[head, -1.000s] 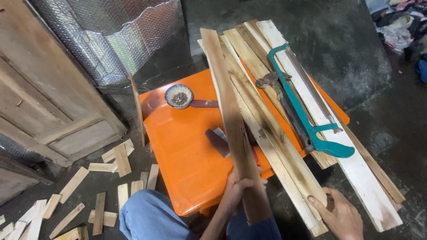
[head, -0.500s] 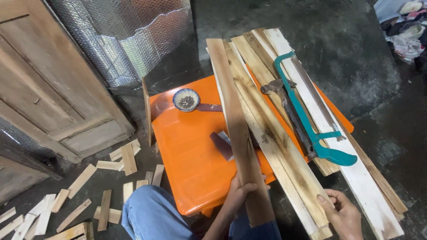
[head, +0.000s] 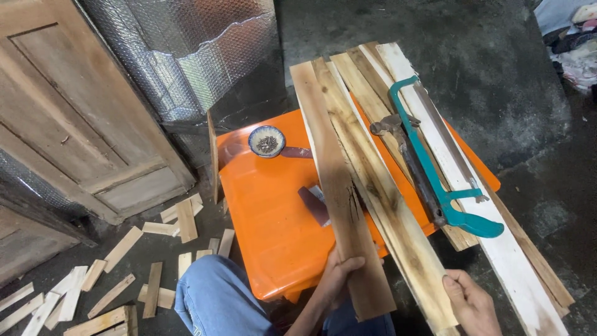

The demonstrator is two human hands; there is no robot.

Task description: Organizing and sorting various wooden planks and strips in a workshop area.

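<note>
Offcuts of wood [head: 118, 249] litter the floor well to the left of the worker's hands, below a panelled door [head: 74, 118] and a sheet of silver bubble foil [head: 186, 56]. Over the past second the view has drawn closer and the left hand [head: 339, 274] has stayed wrapped around the near end of a long board [head: 336, 180], which now lies a little straighter up the orange table [head: 267, 230]. The board looks picked out from the stack, in hand and not yet set down. Just beyond that hand sit a small dark block [head: 314, 205] and, farther off, a little bowl of nails [head: 267, 140]. To the right, more planks [head: 398, 236] crowd the table, carrying a hammer [head: 398, 140] and a teal-framed saw [head: 435, 180]. The right hand [head: 472, 305] curls loosely against the end of a neighbouring plank.
</note>
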